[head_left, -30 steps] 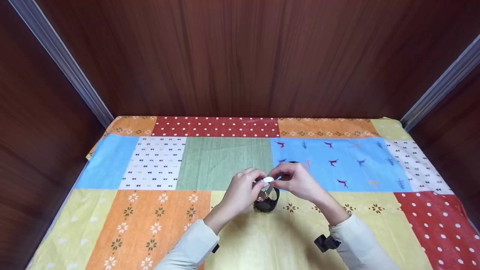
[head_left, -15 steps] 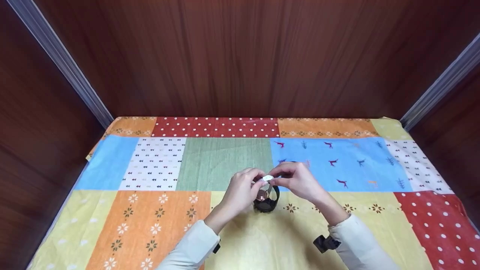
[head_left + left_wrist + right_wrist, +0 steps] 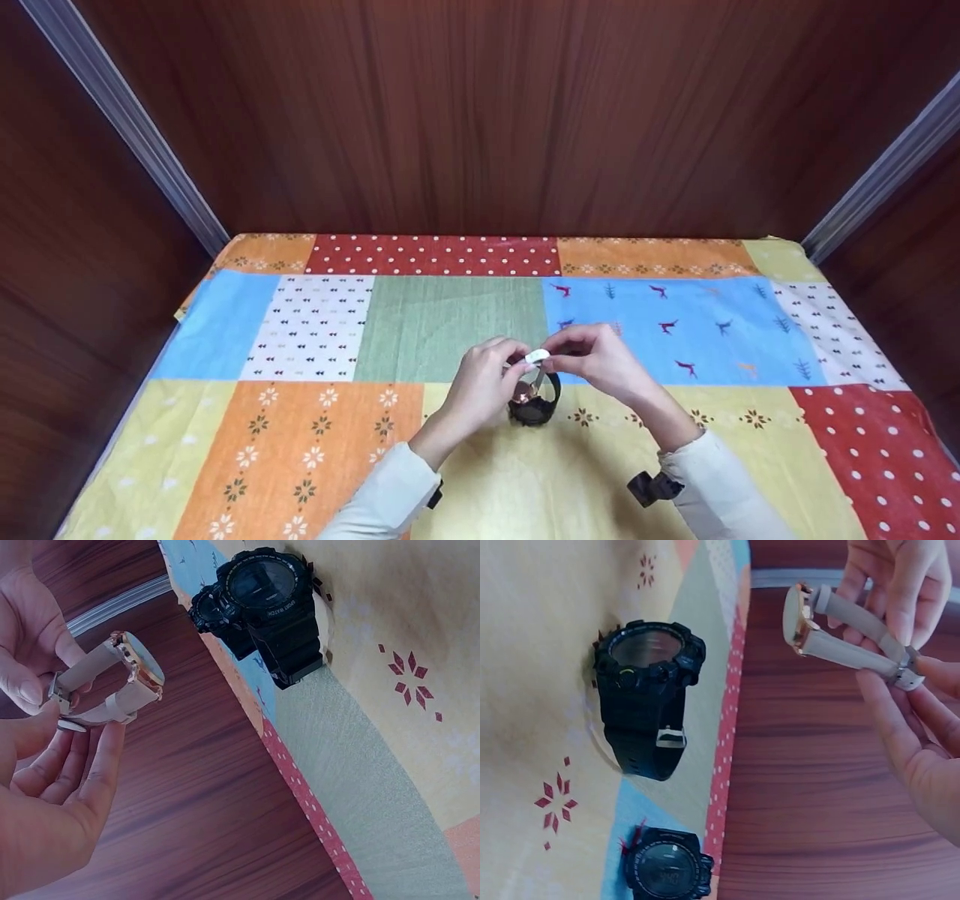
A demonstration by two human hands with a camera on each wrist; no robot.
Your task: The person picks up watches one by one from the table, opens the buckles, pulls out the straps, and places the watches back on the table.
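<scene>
Between both hands hangs a wristwatch with a pale grey strap and a rose-gold case. Its strap forms a loop, with the metal buckle up at the fingertips. My left hand pinches the strap by the buckle from the left. From the right, my right hand pinches the strap's white end. Below the hanging case, a black sport watch stands on the cloth, its strap closed in a loop. The fingers partly cover the buckle in both wrist views.
A second black digital watch lies beyond the first; my right hand hides it in the head view. The patchwork tablecloth reaches the brown wood panel at the back. Panels also stand left and right.
The strap's white end has tilted and risen slightly between the fingertips. Both hands keep their hold and have hardly moved. The black standing watch stays in place.
</scene>
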